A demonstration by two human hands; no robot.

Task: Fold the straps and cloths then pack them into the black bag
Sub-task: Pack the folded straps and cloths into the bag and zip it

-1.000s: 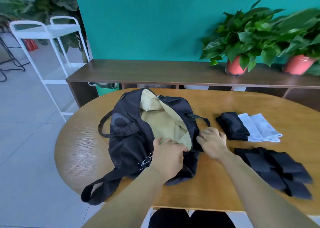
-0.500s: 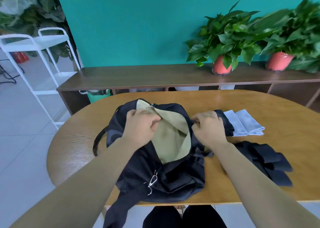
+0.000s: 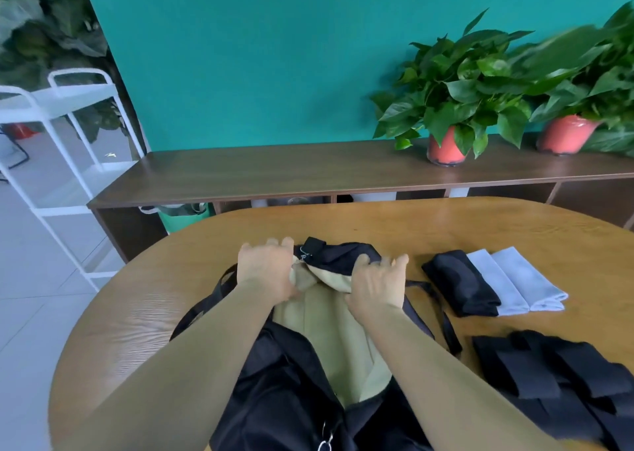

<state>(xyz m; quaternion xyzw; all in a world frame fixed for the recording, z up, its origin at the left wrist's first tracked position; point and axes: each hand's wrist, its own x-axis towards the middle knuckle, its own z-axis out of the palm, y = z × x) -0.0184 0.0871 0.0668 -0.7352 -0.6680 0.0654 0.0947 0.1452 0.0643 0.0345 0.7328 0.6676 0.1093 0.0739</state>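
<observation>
- Left grip (image 3: 267, 272) clenches the far rim of the black bag (image 3: 281, 399); right grip (image 3: 377, 287) lies spread flat on it.
- The bag's long axis runs away from the person; only tan lining shows inside.
- Folded cloths (image 3: 514, 279) and straps (image 3: 555, 382) lie on the counter (image 3: 137, 313), right of the bag, nearest the right grip.

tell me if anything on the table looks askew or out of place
Nothing stands out. Left hand and right hand are at the open black bag; folded cloths and black straps lie neatly beside it.

An office-like lounge — teal wall (image 3: 257, 56); low wooden sideboard (image 3: 274, 169) with potted plants (image 3: 453, 87); white metal rack (image 3: 58, 102).
</observation>
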